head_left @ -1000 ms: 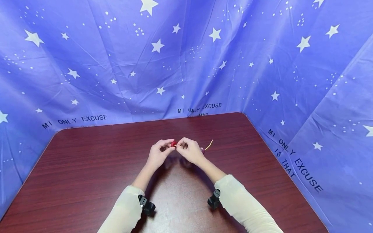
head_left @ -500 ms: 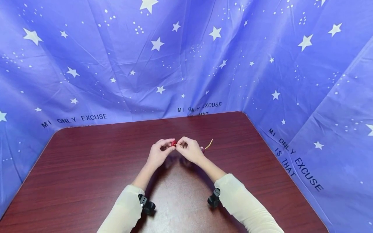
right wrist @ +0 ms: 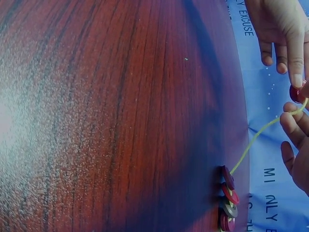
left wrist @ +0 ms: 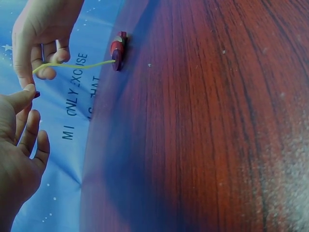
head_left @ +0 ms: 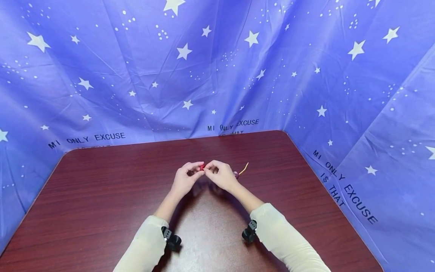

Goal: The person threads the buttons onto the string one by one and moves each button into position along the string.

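Observation:
In the head view my left hand (head_left: 185,179) pinches a small red button (head_left: 202,167) between thumb and index finger, raised above the table. Touching or nearly touching it are the fingertips of my right hand (head_left: 222,176), which pinch a yellow string (right wrist: 260,130) close to the button. Whether the string passes through a hole is hidden by the fingers. From the right hand the string runs down to several strung buttons (right wrist: 229,193), dark purple, red and grey, lying in a stack on the table. In the head view most of that stack is behind the right hand.
A dark red wood-grain table (head_left: 112,196) lies under both hands. Its far edge meets a blue curtain (head_left: 149,68) with white stars and black lettering. The yellow string's free-looking tail (head_left: 244,168) sticks up right of the right hand.
Both hands stay almost in place. The red button has tilted slightly between the left fingers, and the right fingertips have shifted a little left toward it. The strung buttons have not moved.

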Demonstrator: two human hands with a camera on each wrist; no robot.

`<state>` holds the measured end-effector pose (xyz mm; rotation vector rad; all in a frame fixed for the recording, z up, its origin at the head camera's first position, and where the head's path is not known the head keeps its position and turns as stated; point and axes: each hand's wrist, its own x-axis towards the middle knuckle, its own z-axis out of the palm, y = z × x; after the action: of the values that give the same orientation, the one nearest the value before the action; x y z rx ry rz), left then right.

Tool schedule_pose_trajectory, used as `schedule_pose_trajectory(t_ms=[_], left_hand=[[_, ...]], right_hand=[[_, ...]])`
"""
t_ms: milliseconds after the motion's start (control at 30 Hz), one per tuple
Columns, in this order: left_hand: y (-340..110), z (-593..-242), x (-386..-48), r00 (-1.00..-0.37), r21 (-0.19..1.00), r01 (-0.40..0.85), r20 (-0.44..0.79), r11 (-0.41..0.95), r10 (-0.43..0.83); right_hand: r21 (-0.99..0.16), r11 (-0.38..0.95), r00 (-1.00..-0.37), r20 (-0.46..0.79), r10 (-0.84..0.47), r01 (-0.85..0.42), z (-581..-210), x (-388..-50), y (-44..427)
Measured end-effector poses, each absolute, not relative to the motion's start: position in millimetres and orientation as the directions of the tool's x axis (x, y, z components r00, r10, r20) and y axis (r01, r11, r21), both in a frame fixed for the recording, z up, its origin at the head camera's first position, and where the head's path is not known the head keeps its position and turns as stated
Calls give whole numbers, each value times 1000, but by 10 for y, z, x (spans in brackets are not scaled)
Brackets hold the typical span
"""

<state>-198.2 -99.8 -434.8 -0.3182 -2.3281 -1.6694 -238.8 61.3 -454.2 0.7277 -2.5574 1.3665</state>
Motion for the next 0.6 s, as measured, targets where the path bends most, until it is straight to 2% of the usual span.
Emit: schedule_pose_trajectory(t_ms=[600], left_hand=[[-992, -4345, -1994, -950, 890, 298, 313, 345, 14]], right_hand=[[-750, 459, -876, 363, -317, -477, -4538, -2415, 582]])
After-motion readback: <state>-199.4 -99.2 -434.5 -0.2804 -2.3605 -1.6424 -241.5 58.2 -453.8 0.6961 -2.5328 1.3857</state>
